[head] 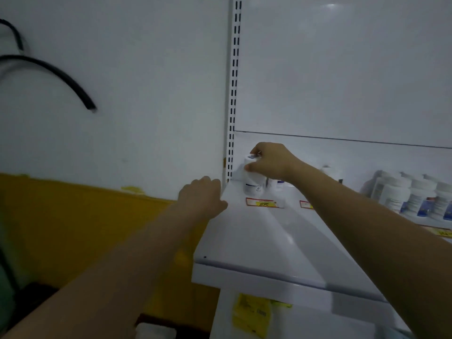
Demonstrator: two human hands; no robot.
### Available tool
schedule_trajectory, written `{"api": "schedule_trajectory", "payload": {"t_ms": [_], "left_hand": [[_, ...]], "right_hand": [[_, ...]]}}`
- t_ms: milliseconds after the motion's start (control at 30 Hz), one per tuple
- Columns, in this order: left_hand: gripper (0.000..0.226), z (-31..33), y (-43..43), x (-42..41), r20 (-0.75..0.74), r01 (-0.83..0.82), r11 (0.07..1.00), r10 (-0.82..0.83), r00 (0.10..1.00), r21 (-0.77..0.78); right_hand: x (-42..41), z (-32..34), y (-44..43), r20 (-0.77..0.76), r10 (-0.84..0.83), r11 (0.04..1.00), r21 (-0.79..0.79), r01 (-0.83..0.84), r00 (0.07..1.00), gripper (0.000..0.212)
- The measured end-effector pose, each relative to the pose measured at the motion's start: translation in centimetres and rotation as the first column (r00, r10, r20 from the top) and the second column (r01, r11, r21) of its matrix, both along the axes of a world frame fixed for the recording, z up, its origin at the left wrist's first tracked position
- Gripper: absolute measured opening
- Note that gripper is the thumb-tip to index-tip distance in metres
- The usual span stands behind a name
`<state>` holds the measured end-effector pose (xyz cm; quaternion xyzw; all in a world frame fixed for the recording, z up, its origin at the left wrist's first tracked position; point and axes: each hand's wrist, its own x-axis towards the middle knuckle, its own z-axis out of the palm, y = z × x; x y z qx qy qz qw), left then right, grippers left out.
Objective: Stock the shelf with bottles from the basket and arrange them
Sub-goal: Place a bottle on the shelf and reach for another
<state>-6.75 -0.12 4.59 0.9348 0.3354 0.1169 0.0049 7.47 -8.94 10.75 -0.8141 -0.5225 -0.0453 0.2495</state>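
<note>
A white bottle with a dark band stands at the far left end of the upper white shelf, beside the slotted upright. My right hand grips its top from above, fingers curled round the cap. My left hand rests at the shelf's left edge with its fingers bent and nothing seen in it. Several more white bottles with blue labels stand in rows at the shelf's right end. Another small bottle shows just behind my right wrist. The basket is out of view.
A slotted white upright rises at the shelf's left corner. Price tags line the shelf front. A lower white shelf juts toward me with a yellow label beneath. A black cable hangs on the left wall.
</note>
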Motion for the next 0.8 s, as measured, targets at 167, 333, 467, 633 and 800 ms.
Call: {"api": "schedule_trajectory", "payload": {"t_ms": [167, 333, 467, 633, 800], "left_hand": [[0.048, 0.1, 3.8, -6.1, 0.018, -0.12, 0.993, 0.121, 0.993, -0.014], [0.049, -1.3, 8.7, -12.4, 0.003, -0.229, 0.961, 0.232, 0.973, -0.155], [0.037, -2.9, 13.3, -17.0, 0.01, -0.287, 0.932, 0.297, 0.955, -0.222], [0.026, -4.8, 19.3, -21.6, -0.027, -0.344, 0.915, 0.346, 0.938, -0.21], [0.03, -7.8, 25.6, -23.6, -0.057, -0.363, 0.897, 0.361, 0.931, -0.251]], "right_hand": [[-5.0, -0.3, 6.0, -0.024, 0.129, 0.991, 0.029, -0.128, 0.991, 0.041], [-10.8, -1.1, 12.0, -0.006, 0.254, 0.967, 0.017, -0.254, 0.967, 0.041], [-15.4, -1.2, 16.9, -0.024, 0.32, 0.947, 0.012, -0.32, 0.947, 0.04], [-20.1, -2.4, 23.4, -0.079, 0.381, 0.925, 0.015, -0.381, 0.921, 0.038], [-22.9, -5.6, 30.0, -0.171, 0.384, 0.918, -0.036, -0.395, 0.908, 0.04]]}}
